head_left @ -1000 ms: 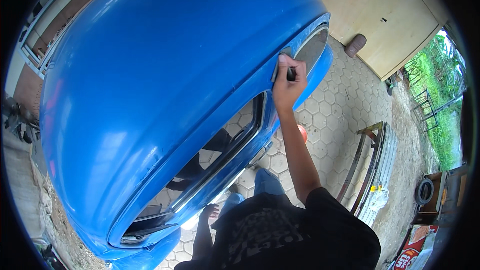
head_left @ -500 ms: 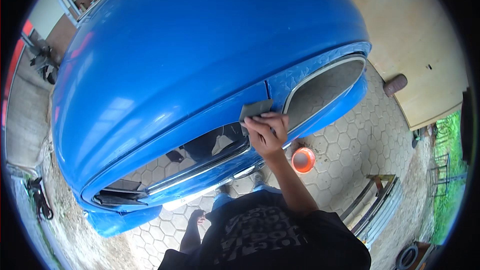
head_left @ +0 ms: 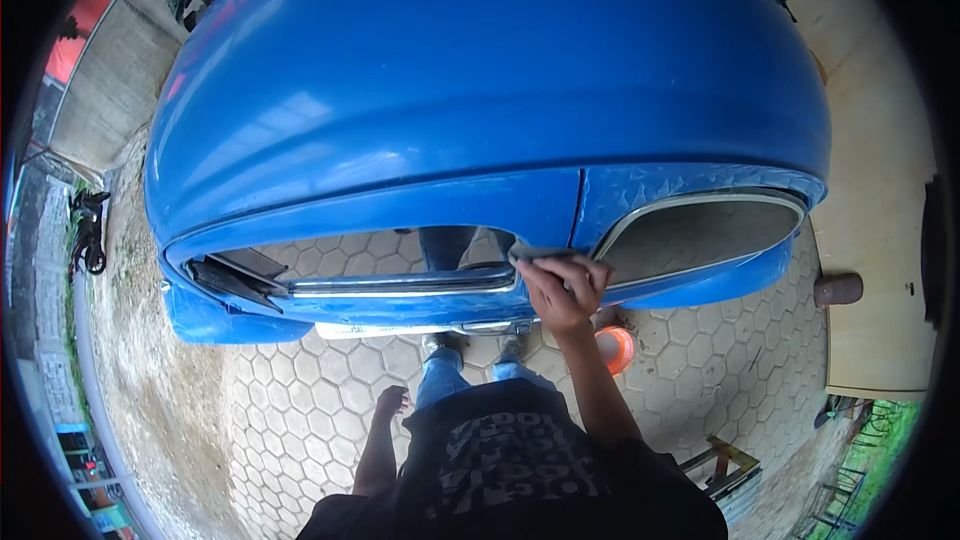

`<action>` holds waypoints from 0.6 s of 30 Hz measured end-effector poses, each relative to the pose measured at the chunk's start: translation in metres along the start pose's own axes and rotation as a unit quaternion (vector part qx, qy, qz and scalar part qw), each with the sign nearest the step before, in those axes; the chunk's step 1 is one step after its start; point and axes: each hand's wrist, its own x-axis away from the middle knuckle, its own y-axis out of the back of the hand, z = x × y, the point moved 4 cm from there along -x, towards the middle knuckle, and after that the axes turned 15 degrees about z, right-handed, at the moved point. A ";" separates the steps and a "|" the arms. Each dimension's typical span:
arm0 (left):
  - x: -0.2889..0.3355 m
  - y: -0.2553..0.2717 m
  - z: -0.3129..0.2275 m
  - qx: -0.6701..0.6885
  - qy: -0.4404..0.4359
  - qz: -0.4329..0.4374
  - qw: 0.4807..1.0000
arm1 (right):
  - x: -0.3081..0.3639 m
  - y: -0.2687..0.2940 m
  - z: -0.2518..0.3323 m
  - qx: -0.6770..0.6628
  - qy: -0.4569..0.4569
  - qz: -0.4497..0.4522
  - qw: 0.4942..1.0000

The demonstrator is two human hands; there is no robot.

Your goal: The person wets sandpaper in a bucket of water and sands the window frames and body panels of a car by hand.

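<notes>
Where side window meets pillar of blue car, right hand grasps grey pad at window's right edge, probably held flat to follow pillar's curve; left hand hangs loose, seemingly empty; orange bucket stands on paving, presumably handy.

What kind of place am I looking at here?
Probably a paved outdoor yard or driveway, though I can't tell if it's roofed: hexagonal paving underfoot, a blue car parked on it, and greenery at the lower right edge.
</notes>
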 end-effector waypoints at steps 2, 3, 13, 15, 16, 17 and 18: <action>0.015 0.002 0.030 -0.084 0.055 -0.001 0.995 | -0.030 0.005 0.008 0.015 0.002 -0.010 1.000; 0.021 -0.002 0.040 -0.095 0.110 -0.001 0.989 | -0.041 0.006 0.011 0.028 0.025 -0.023 0.999; -0.020 0.020 0.037 -0.054 0.020 0.024 0.998 | -0.040 0.013 0.010 0.099 0.013 -0.084 0.991; -0.041 0.034 0.050 -0.042 0.016 0.044 0.998 | -0.055 0.006 0.019 0.094 0.037 -0.078 0.992; -0.047 0.035 0.044 -0.059 0.022 0.044 0.997 | -0.057 0.005 0.022 0.095 0.054 -0.074 0.991; -0.051 0.039 0.029 -0.074 0.025 0.040 0.996 | -0.052 0.006 0.020 0.100 0.039 -0.070 0.992; -0.049 0.037 0.014 -0.079 0.023 0.047 0.996 | -0.041 0.009 0.015 0.108 0.040 -0.069 0.991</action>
